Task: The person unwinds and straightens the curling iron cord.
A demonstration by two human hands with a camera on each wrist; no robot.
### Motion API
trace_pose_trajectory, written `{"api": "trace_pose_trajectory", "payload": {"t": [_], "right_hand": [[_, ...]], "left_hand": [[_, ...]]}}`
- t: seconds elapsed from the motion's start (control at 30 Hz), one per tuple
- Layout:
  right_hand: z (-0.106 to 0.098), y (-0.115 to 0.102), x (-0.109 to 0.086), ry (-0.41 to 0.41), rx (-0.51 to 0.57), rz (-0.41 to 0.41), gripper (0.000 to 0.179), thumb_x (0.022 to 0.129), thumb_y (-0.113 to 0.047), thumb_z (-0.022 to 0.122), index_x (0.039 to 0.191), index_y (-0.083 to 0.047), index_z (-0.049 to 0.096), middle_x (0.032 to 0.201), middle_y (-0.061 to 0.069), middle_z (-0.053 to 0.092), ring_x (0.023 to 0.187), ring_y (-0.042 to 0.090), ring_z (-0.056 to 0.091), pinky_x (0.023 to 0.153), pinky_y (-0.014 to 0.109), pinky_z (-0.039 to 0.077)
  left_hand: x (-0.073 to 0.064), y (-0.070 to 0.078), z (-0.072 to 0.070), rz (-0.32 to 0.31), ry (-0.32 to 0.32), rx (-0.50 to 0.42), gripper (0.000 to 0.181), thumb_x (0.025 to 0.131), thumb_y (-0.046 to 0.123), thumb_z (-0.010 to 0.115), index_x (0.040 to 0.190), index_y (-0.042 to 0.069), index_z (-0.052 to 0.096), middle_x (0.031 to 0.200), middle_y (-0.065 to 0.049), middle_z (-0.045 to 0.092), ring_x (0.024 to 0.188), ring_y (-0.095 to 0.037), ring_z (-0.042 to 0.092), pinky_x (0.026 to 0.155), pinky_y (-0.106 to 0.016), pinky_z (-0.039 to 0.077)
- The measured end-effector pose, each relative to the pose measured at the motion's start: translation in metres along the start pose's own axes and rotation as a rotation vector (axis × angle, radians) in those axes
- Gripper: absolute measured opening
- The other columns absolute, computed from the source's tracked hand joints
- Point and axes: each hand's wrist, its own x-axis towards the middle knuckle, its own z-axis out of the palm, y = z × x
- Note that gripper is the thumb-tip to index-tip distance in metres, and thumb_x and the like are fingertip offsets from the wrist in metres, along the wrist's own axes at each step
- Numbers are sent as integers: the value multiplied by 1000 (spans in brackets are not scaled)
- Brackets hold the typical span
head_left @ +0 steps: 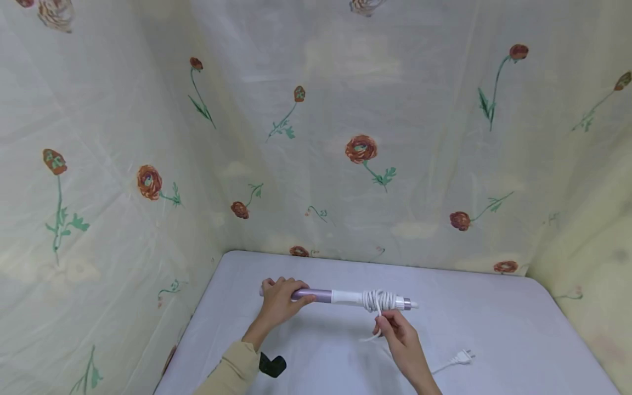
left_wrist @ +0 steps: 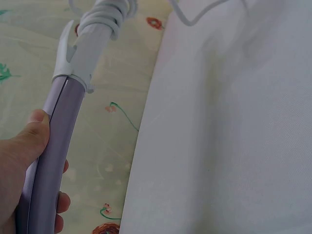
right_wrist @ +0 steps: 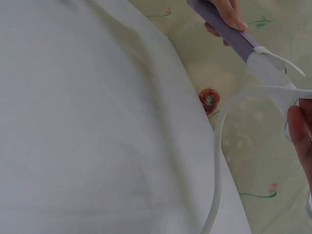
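A curling iron with a purple barrel [head_left: 322, 296] and a white handle [head_left: 346, 297] is held level above the table. My left hand [head_left: 283, 299] grips the barrel, its thumb along the near side in the left wrist view. Several coils of white cord [head_left: 377, 300] are wound round the handle near its tip. Just below them, my right hand [head_left: 401, 340] pinches the cord between thumb and fingers. In the right wrist view the loose cord [right_wrist: 218, 146] arcs down from those fingers. The white two-pin plug [head_left: 464, 357] lies on the table right of my right hand.
The white table [head_left: 513, 323] has rounded far corners. Floral cloth [head_left: 415, 164] hangs behind it and on both sides. A small black object [head_left: 272, 365] lies beside my left sleeve [head_left: 232, 367].
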Motion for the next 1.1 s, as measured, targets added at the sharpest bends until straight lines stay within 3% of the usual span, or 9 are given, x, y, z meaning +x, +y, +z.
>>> {"api": "trace_pose_trajectory", "payload": {"t": [0.27,0.5,0.83,1.1], "right_hand": [[-8,-13,11,-28,-119,89,11,92,-13,61,84,-5,58,70,-2,56,59,10,58,54,27,51],[-15,-19,19,-59,-129,70,14,92,-11,61,81,-5,55,69,-2,52,54,8,53,49,28,49],[-22,-24,27,-100,-144,89,10,93,-16,60,89,-7,58,76,-2,55,51,5,48,41,26,44],[-34,-27,41,-79,-285,-16,6,92,-16,61,87,-12,61,77,4,64,66,1,54,55,20,47]], "left_hand": [[-3,-1,2,6,-8,-1,38,81,58,61,100,26,69,88,7,67,80,-11,47,92,-55,19],[-4,-1,2,27,1,-4,36,82,57,62,99,26,68,88,6,67,80,-11,48,92,-55,19],[-4,-4,2,23,3,-3,37,81,56,63,100,25,69,88,6,68,80,-11,48,91,-54,19],[-6,-7,1,16,-6,-6,37,81,57,64,100,26,68,88,8,67,81,-10,48,91,-52,19]]}}
